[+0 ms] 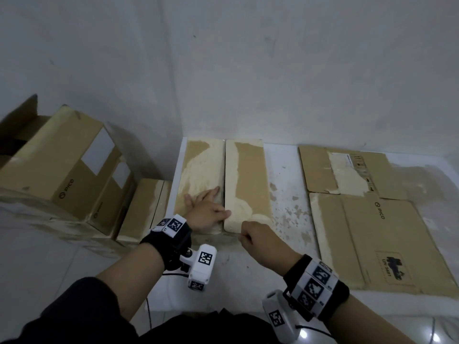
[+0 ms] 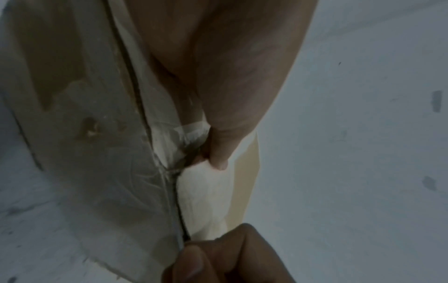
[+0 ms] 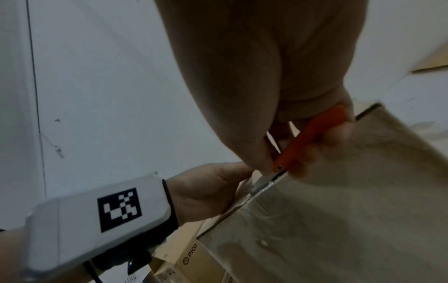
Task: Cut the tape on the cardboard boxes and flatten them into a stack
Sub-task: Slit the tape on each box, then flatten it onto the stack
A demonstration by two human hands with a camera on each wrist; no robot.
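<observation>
A cardboard box [image 1: 250,175] with pale torn patches lies on the white table [image 1: 248,274]; its two top flaps meet at a centre seam [image 1: 224,170]. My left hand [image 1: 206,212] presses flat on the left flap, fingers spread, thumb [image 2: 219,153] at the seam over crinkled clear tape [image 2: 157,178]. My right hand [image 1: 250,234] is a fist at the near end of the seam and grips an orange utility knife [image 3: 308,139]. The knife's blade [image 3: 261,185] sits in the seam at the box's near edge. In the head view my fist hides the knife.
Two flattened cardboard sheets [image 1: 385,244] [image 1: 347,170] lie on the table's right side. Left of the table stand several more boxes [image 1: 57,165], one open at the top, and a smaller one [image 1: 141,207] against the table's edge. A white wall rises close behind.
</observation>
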